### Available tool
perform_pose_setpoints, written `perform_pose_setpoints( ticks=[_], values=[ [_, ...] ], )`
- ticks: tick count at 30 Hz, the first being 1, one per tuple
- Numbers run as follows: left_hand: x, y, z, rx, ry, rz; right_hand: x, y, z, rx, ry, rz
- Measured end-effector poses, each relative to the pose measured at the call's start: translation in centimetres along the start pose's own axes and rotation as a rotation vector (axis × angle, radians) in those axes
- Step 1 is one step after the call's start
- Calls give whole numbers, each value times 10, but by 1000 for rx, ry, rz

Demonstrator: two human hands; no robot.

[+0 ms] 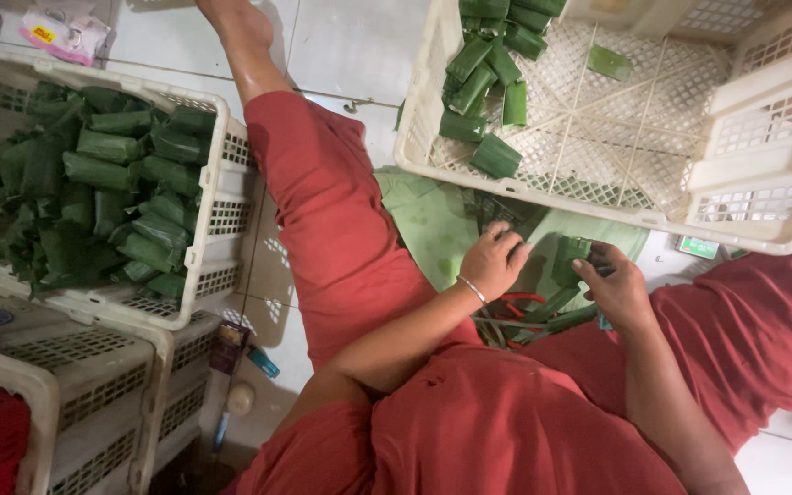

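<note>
I sit on the floor in red clothes with my legs spread. My right hand grips a green leaf-wrapped packet just in front of my lap. My left hand, with a thin bracelet at the wrist, has its fingers curled and rests on a stack of flat green leaves beside the packet. I cannot tell whether it grips a leaf. Under both hands lie loose green strips and a red loop.
A white plastic crate ahead holds several finished green packets in its far left corner. A second white crate at my left is heaped with packets. More stacked crates stand at lower left. The floor is white tile.
</note>
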State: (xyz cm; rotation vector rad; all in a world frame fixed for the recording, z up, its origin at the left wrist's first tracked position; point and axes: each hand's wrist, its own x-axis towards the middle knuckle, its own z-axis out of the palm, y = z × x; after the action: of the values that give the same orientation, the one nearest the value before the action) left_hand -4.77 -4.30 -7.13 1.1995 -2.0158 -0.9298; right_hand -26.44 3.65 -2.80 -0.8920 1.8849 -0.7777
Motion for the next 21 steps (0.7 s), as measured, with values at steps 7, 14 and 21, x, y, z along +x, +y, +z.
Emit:
perform_pose_setpoints(
  ticks=[7,14,21],
  values=[
    [0,7,-9,234,102,102,-3,-7,1,-58,2,26],
    [-9,-9,19,-473,-180,-178,-11,-10,-1,154,69,37],
    [-9,12,-10,-1726,-360,-594,-15,2,-1,526,-45,88]
  ],
)
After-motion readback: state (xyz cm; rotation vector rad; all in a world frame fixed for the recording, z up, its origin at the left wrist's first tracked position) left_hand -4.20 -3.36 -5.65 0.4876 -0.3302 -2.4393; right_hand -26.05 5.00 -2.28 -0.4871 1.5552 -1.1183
